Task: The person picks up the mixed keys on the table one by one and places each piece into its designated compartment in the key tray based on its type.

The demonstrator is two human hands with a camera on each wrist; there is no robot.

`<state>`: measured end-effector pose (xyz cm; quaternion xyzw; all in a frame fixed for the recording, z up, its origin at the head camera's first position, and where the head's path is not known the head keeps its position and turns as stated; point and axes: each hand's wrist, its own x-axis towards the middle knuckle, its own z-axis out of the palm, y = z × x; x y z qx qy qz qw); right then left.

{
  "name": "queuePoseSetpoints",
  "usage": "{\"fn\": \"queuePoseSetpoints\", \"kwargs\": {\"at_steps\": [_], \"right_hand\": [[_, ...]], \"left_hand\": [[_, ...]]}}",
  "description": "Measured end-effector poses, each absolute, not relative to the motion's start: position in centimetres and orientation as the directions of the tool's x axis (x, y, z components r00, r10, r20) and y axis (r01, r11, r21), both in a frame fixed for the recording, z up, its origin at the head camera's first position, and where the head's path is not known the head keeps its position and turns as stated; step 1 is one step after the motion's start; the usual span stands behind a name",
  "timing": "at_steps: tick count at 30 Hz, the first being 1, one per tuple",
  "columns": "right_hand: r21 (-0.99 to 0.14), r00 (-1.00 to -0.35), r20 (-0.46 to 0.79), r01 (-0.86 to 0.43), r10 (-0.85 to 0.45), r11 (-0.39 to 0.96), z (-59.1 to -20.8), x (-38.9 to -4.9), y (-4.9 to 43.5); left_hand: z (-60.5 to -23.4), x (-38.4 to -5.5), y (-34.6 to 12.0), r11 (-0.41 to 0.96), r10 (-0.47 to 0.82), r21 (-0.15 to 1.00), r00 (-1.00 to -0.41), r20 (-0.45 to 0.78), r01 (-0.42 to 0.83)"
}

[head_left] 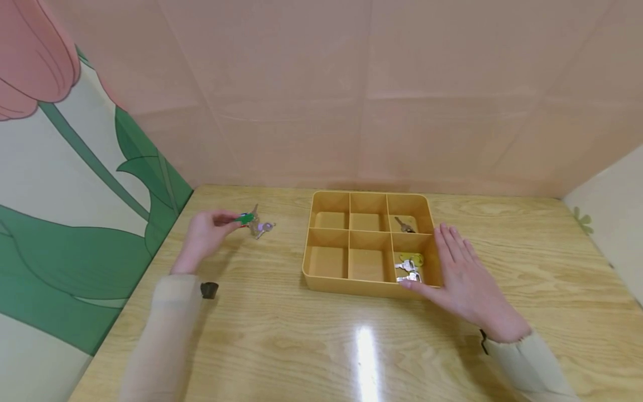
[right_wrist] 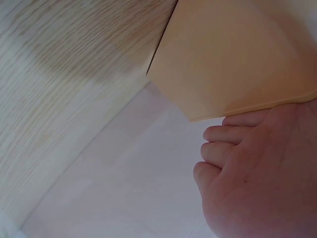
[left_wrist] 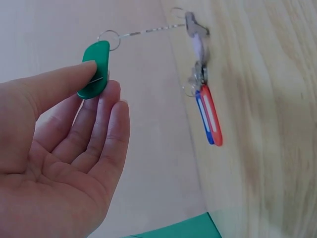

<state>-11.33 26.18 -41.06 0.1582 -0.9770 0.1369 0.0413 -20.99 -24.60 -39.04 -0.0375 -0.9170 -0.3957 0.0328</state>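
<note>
- Wall (head_left: 351, 100), pale pink, along the far side of the scene.
- Table (head_left: 281, 335), wood-grained, spanning the width below the wall; a bright reflection lies on its near part.
- Mural (head_left: 85, 167), at left, with a pink flower, green stem and leaves.
- Tray (head_left: 351, 285), orange-yellow, on the table right of centre; six compartments in two rows of three.
- Sleeves (head_left: 171, 329), pale, one on each arm, entering from the near side.
- Right hand (head_left: 467, 279), at the tray's right side and touching its rim; fingers extended side by side, thumb apart from them, reaching over the near right corner.
- Left hand (head_left: 211, 231), left of the tray; thumb and fingertips pinch a green tag, the remaining fingers loosely bent.
- Silver keys (head_left: 408, 266) with a yellow tag (head_left: 418, 259), in the near right compartment.
- Single key (head_left: 404, 225), in the far right compartment.
- Green tag (left_wrist: 95, 69), raised at left, with a ring; whether the narrow silver piece beyond is key or chain cannot be told.
- Red tag (left_wrist: 212, 114) and blue tag (left_wrist: 203, 119), together just beside the green one.
</note>
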Motion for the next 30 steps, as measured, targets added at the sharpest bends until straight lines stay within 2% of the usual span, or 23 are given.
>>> {"fn": "queuePoseSetpoints", "kwargs": {"at_steps": [17,30], "right_hand": [[-0.253,-0.945,0.13,-0.324,-0.299,0.912,-41.1,-11.4,26.1],[-0.255,-0.943,0.139,-0.329,-0.303,0.909,-41.2,-11.4,26.2]], "left_hand": [[-38.5,-21.2,-22.5,0.66,0.08,0.731,-0.984,0.16,0.173],[-38.1,-21.6,-20.6,0.626,0.114,0.755,-0.981,0.155,0.192]]}}
